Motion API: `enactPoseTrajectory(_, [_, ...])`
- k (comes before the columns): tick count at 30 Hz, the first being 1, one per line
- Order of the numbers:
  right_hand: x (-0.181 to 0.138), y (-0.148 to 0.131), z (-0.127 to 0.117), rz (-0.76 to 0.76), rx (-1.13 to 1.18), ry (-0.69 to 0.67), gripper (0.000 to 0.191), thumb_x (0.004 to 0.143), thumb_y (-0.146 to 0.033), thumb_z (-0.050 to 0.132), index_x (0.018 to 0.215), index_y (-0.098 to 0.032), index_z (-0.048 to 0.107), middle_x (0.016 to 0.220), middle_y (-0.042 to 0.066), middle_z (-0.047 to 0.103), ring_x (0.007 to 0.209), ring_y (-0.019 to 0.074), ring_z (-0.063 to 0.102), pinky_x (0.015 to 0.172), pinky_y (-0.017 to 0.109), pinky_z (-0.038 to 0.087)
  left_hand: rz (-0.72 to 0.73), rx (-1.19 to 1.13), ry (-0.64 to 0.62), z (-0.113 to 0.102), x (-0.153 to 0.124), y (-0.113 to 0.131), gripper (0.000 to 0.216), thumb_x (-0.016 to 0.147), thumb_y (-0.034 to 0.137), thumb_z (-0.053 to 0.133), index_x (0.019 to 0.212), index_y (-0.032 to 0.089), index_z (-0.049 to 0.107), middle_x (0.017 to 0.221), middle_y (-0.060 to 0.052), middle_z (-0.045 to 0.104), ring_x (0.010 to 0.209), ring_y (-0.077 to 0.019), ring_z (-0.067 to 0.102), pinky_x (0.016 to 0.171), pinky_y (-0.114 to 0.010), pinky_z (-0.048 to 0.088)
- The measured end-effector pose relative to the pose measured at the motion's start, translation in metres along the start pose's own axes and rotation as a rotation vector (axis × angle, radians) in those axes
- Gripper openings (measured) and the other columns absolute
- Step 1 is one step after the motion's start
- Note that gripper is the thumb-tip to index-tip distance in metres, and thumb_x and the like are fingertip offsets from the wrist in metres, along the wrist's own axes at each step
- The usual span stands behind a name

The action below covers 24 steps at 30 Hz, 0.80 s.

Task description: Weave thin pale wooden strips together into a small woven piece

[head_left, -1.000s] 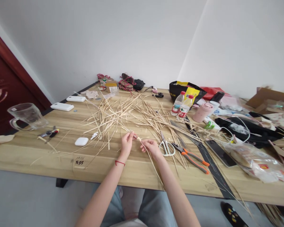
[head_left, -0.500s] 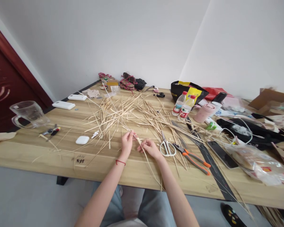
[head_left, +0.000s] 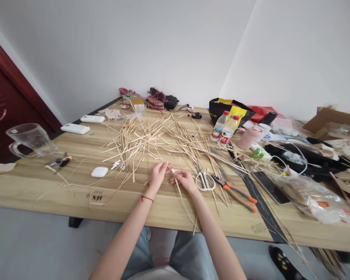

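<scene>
One wooden bench (head_left: 46, 194), loose straw strips (head_left: 142, 144) heaped across its middle, pliers (head_left: 226, 185) right of scissors (head_left: 203, 175), left hand (head_left: 157, 175) pinched closed on a small straw piece (head_left: 173, 170) at near centre, right hand (head_left: 185, 180) pinching its trailing strip (head_left: 183, 198).

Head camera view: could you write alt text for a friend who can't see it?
A person's left hand and right hand pinch thin straw-coloured strips over a wooden table. Beyond them spreads a loose heap of similar strips; scissors and orange-handled pliers lie beside the right hand.
</scene>
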State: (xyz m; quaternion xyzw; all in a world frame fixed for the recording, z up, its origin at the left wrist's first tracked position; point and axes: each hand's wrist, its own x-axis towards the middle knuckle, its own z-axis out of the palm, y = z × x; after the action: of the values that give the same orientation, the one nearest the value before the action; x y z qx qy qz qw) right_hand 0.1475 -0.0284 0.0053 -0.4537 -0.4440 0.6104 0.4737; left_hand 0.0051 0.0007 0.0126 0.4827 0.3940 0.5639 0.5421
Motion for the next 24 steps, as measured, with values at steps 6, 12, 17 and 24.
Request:
enactPoseTrajectory(6, [-0.001, -0.001, 0.0, -0.037, -0.036, -0.002, 0.032, 0.068, -0.047, 0.069, 0.076, -0.019, 0.056, 0.064, 0.003, 0.069, 0.057, 0.0179, 0.066, 0.054, 0.028, 0.05, 0.035, 0.055, -0.072, -0.001, 0.002, -0.011, 0.026, 0.072, 0.037, 0.069, 0.085, 0.016, 0.066, 0.09, -0.009, 0.069, 0.087, -0.022, 0.066, 0.08, -0.037, 0.054])
enactPoseTrajectory(12, [-0.003, -0.002, 0.0, -0.069, -0.151, -0.061, 0.03, 0.074, -0.047, 0.063, 0.076, -0.019, 0.053, 0.063, 0.002, 0.068, 0.055, 0.0161, 0.064, 0.049, 0.024, 0.045, 0.014, 0.036, -0.009, 0.001, 0.0, -0.011, 0.023, 0.072, 0.037, 0.067, 0.078, 0.015, 0.062, 0.081, -0.006, 0.068, 0.078, -0.0197, 0.067, 0.074, -0.036, 0.056])
enactPoseTrajectory(17, [-0.002, -0.002, -0.002, -0.108, -0.235, -0.081, 0.026, 0.075, -0.043, 0.062, 0.075, -0.019, 0.053, 0.062, 0.002, 0.068, 0.057, 0.0166, 0.064, 0.049, 0.024, 0.046, 0.03, 0.057, 0.01, 0.002, -0.001, -0.012, 0.025, 0.072, 0.039, 0.067, 0.078, 0.015, 0.061, 0.08, -0.005, 0.067, 0.075, -0.0187, 0.066, 0.071, -0.034, 0.057])
enactPoseTrajectory(24, [-0.001, 0.004, -0.001, -0.128, -0.267, -0.038, 0.026, 0.077, -0.045, 0.06, 0.076, -0.02, 0.053, 0.064, 0.002, 0.068, 0.055, 0.0165, 0.062, 0.046, 0.025, 0.046, -0.024, 0.027, -0.004, 0.0, 0.001, -0.016, 0.027, 0.072, 0.04, 0.068, 0.078, 0.015, 0.059, 0.082, -0.006, 0.067, 0.075, -0.0179, 0.066, 0.07, -0.034, 0.056])
